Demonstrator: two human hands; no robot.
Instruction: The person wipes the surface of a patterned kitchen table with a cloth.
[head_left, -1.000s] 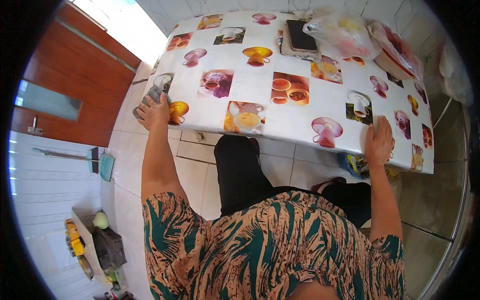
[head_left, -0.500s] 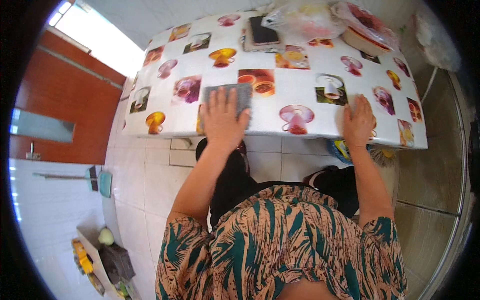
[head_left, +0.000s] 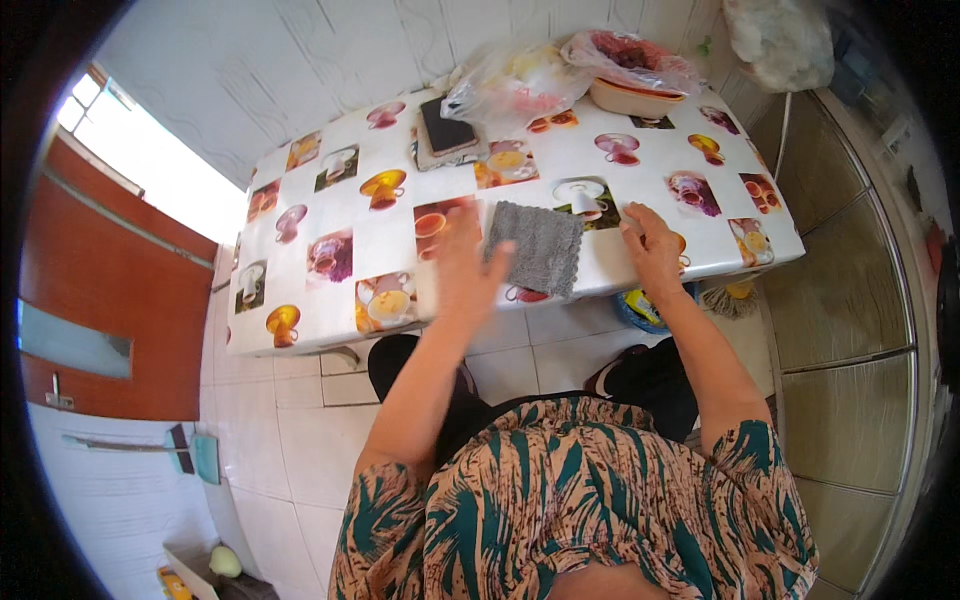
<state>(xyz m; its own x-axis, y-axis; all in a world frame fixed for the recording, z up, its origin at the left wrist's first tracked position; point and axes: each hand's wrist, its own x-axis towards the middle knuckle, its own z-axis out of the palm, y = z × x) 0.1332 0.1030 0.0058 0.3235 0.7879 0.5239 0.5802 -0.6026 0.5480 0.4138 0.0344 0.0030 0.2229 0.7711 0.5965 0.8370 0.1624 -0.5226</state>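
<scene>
Grey cloth (head_left: pixel 535 248) lies flat near the tabletop (head_left: pixel 330 210) front edge. Left hand (head_left: pixel 465 268) is blurred, fingers spread, touching the cloth's left edge, no grip closed on it. Right hand (head_left: pixel 652 248) rests flat beside it, holding nothing. Risk: cloth bunches or slides off the edge, since nothing pins it.

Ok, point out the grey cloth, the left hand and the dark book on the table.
Grey square woven cloth (head_left: pixel 537 247), head view, centre of the fabric.
Left hand (head_left: pixel 465 268), head view, back of the blurred hand.
Dark rectangular book (head_left: pixel 445 131), head view, middle of its cover.
</scene>
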